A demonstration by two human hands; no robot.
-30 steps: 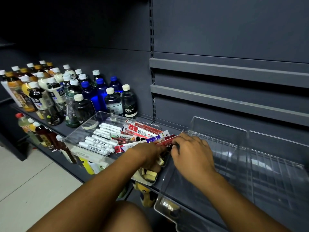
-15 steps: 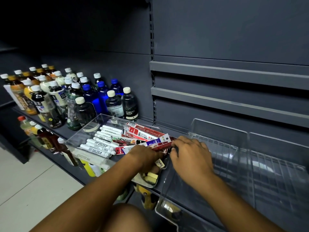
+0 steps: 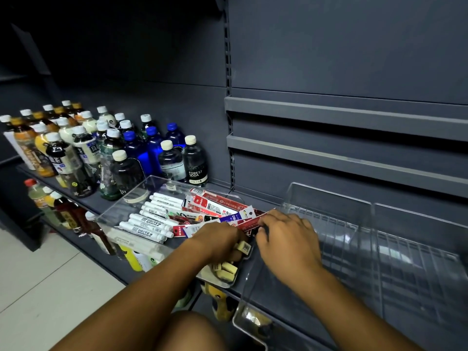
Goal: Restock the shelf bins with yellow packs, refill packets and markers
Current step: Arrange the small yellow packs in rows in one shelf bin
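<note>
Fingers (image 3: 272,219) pinch a long red refill packet (image 3: 250,223).

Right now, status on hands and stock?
Left hand grips a yellow pack. Right hand pinches a red refill packet. Markers lie further left, untouched, nothing blocking.

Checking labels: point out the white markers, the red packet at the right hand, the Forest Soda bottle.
white markers (image 3: 152,220), head view, mid-row barrel.
red packet (image 3: 249,224), head view, its exposed left half.
Forest Soda bottle (image 3: 195,172), head view, its label.
</note>
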